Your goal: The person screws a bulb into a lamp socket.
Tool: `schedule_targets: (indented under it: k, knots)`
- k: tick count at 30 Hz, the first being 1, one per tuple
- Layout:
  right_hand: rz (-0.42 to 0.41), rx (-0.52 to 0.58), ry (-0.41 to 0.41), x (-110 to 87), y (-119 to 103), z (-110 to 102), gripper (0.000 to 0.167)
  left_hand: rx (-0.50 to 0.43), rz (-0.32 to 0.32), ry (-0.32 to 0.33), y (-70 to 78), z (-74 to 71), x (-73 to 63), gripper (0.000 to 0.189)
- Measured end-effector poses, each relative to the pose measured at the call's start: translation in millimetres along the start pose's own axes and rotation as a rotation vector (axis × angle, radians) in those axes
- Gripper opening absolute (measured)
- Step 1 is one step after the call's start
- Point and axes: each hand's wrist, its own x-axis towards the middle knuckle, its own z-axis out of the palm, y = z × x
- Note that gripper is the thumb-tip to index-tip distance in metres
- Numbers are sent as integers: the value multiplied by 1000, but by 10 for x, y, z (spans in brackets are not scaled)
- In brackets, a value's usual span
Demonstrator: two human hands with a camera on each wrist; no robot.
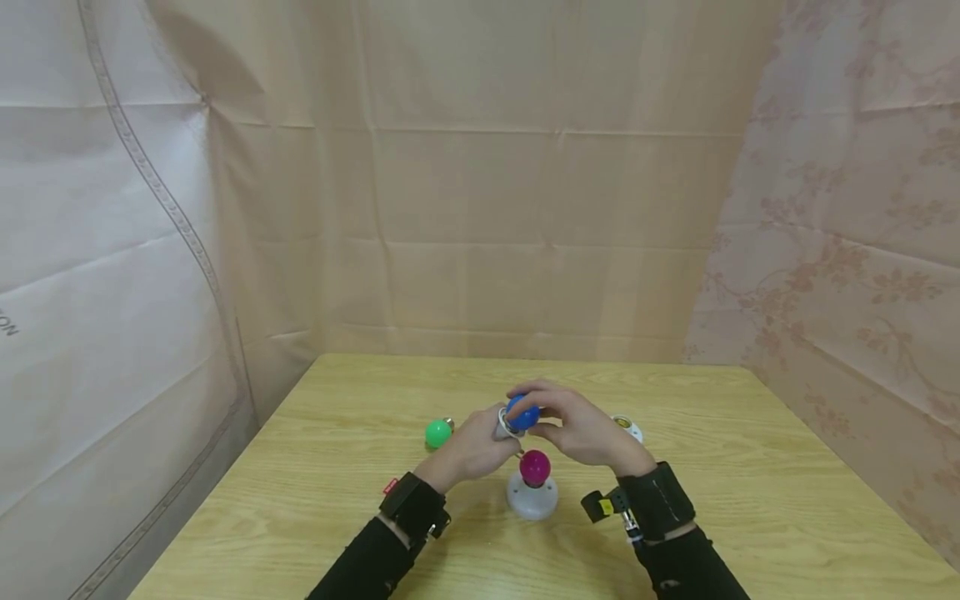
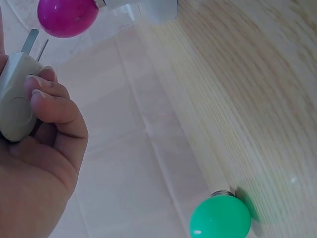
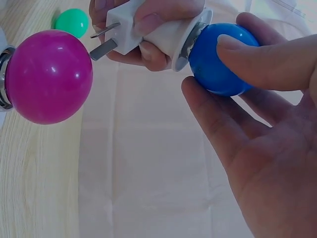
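My left hand [image 1: 480, 443] grips a white plug-in lamp socket [image 3: 166, 37] above the table, its two flat metal prongs sticking out. A blue light bulb [image 3: 224, 58] sits at the mouth of that socket, a bit of its metal base showing at the rim. With thumb and fingers my right hand [image 1: 581, 423] holds the blue bulb by its round glass. Just below the hands, a magenta bulb [image 1: 535, 468] stands upright in a round white lamp base [image 1: 532, 498]. Left of my left hand lies a green bulb [image 1: 438, 433] on its side.
Beyond my right wrist, partly hidden by it, is another round white lamp base [image 1: 628, 428] with an open socket. Everything rests on a light wooden table [image 1: 360, 500]. Hanging cloth [image 1: 525, 208] stands behind the table and along both sides.
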Motion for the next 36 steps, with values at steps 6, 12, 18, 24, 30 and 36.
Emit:
schedule_targets:
  k: [6,12,18,24,30,36]
  knots:
    - [11,-11,8,4,-10,3,35,-6,-7,-1,-2,-1,-5,42]
    - [17,-10,13,11,-8,10,35,-15,-13,-1,0,-6,-4,42]
    - [16,-17,24,12,-2,19,35,-7,-28,5,-2,1,4,39]
    - [38,-24,30,13,-9,21,33,-14,-35,4,-5,10,8,41]
    - [84,-18,34,12,-40,24,31,-2,-27,9,-5,13,1,45]
    - [105,-25,36,9,-64,27,30,3,-22,-4,0,13,-10,49]
